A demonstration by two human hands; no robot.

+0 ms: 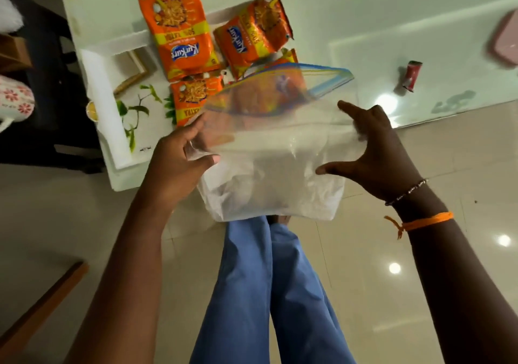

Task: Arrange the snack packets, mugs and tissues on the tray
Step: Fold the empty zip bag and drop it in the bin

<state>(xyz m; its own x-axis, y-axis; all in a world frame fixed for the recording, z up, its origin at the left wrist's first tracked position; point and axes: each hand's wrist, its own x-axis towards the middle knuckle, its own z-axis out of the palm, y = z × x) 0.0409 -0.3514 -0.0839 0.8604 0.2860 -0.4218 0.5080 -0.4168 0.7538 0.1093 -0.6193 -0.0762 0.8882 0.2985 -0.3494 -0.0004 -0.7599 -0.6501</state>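
Note:
I hold a clear zip bag (pixel 274 150) with white tissues bunched in its bottom, in front of me over the table's near edge. My left hand (pixel 179 161) pinches its left side. My right hand (pixel 378 150) grips the right side, fingers spread. The bag's mouth with a blue and yellow zip strip gapes toward the tray. Several orange snack packets lie on the white tray (pixel 103 91): one at the back left (pixel 179 27), one at the back right (pixel 255 30), one nearer (pixel 193 97), and another partly hidden behind the bag. No mugs are visible.
The tray has a leaf print and sits on a white table (pixel 364 13). A red can (pixel 410 76) lies on its side at the right. A pink object (pixel 504 41) is at the far right edge. Dark furniture stands at the left. My blue trouser legs are below.

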